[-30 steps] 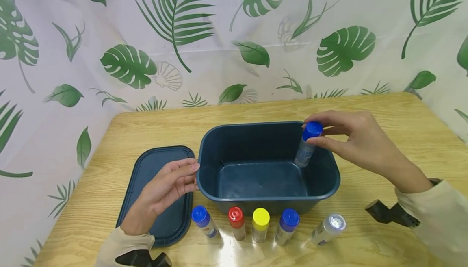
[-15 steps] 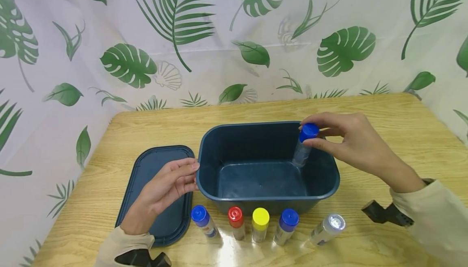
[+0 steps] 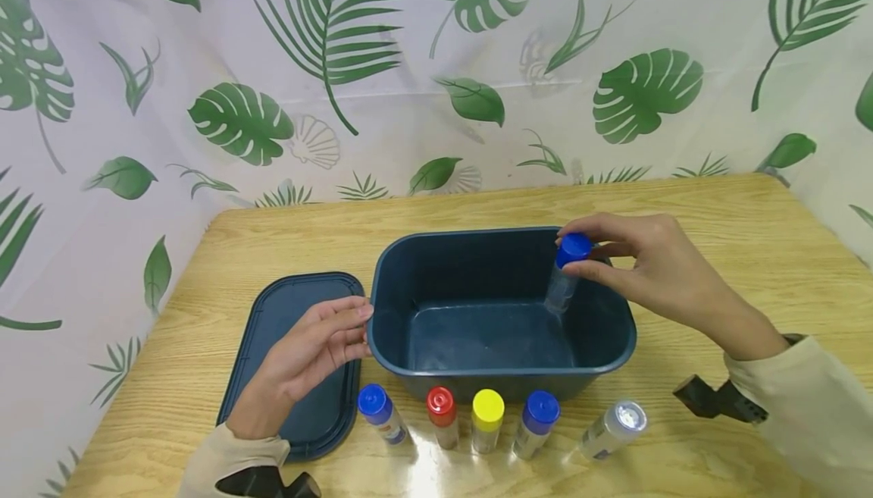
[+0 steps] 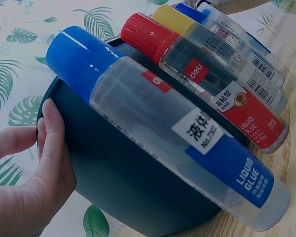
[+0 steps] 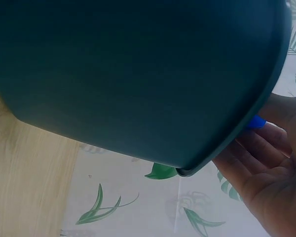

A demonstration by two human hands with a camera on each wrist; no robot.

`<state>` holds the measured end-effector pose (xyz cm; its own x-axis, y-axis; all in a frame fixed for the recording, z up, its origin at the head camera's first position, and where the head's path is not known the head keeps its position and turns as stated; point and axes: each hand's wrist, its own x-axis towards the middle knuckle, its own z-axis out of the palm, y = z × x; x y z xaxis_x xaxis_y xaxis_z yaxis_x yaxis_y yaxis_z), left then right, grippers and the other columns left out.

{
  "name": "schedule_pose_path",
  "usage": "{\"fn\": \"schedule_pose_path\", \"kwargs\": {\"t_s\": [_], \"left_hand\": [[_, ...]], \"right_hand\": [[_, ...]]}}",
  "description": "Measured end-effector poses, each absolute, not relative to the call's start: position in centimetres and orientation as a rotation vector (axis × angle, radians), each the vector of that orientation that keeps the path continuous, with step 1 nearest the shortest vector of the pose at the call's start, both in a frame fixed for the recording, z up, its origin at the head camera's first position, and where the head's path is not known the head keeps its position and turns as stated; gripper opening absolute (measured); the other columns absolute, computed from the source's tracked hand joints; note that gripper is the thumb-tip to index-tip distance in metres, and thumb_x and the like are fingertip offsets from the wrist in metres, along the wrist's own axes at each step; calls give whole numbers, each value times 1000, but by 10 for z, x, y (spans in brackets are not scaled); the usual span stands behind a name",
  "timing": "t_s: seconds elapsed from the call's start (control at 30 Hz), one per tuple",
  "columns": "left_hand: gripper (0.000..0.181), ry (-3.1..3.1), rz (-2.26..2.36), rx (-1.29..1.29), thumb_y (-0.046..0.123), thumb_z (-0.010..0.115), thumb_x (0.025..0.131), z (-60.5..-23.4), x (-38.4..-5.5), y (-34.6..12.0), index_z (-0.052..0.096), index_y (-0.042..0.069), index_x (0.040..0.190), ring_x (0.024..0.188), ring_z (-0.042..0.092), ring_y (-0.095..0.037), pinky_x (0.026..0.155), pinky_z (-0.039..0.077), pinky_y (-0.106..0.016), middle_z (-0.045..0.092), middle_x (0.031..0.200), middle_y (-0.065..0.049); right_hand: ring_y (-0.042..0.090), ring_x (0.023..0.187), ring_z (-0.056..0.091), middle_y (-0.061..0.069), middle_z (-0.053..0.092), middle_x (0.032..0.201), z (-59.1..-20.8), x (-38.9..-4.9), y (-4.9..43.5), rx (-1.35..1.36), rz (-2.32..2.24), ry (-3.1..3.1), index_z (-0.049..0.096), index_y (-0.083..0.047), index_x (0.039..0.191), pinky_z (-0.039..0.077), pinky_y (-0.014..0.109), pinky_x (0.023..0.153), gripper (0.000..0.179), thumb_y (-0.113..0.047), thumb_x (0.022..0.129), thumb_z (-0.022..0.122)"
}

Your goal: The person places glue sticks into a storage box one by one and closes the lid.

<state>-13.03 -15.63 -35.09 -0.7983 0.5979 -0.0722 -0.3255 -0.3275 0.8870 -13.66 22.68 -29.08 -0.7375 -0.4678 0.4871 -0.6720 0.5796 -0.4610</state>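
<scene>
My right hand (image 3: 641,263) pinches the blue cap of a clear liquid glue bottle (image 3: 562,286), held upright inside the right end of a dark blue plastic bin (image 3: 505,371). In the right wrist view the bin wall hides all but a bit of the blue cap (image 5: 256,122). My left hand (image 3: 317,346) rests its fingertips on the outside of the bin's left end, just at the rim. In front of the bin stands a row of liquid glue bottles: a blue-capped one (image 3: 382,413), a red-capped one (image 3: 442,416), a yellow-capped one (image 3: 486,419), another blue-capped one (image 3: 535,422) and a clear-capped one (image 3: 614,430).
A dark blue lid (image 3: 300,293) lies flat on the wooden table (image 3: 716,255), left of the bin and partly under my left forearm. Behind the table hangs a white cloth (image 3: 382,149) printed with green leaves.
My right hand has shifted slightly left and down with the glue bottle, deeper over the bin. My left hand and the row of bottles have stayed in place.
</scene>
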Motion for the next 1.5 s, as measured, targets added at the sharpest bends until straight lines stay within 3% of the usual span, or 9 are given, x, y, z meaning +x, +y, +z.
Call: {"fn": "schedule_pose_path", "kwargs": {"t_s": [0.33, 0.63, 1.5], "left_hand": [[17, 1356, 2135, 347, 5, 44, 102, -350, -131, -156, 61, 5, 101, 78, 58, -11, 75, 56, -24, 58, 86, -2], [18, 1356, 2137, 362, 5, 43, 102, -351, -130, -156, 60, 4, 101, 77, 59, -11, 75, 56, -24, 58, 85, -2], [16, 1339, 2146, 382, 5, 43, 102, -352, -131, -157, 59, 3, 103, 78, 59, -11, 76, 56, -25, 59, 86, -2]], "right_hand": [[15, 80, 70, 4, 71, 98, -295, -138, 226, 933, 915, -2496, 66, -3, 108, 56, 19, 70, 37, 4, 74, 80], [19, 80, 71, 7, 71, 99, -299, -140, 225, 935, 951, -2499, 67, -3, 109, 59, 31, 67, 38, 3, 74, 80], [18, 81, 71, 7, 71, 98, -303, -144, 221, 964, 912, -2510, 67, -2, 107, 59, 29, 66, 36, 1, 74, 81]]}}
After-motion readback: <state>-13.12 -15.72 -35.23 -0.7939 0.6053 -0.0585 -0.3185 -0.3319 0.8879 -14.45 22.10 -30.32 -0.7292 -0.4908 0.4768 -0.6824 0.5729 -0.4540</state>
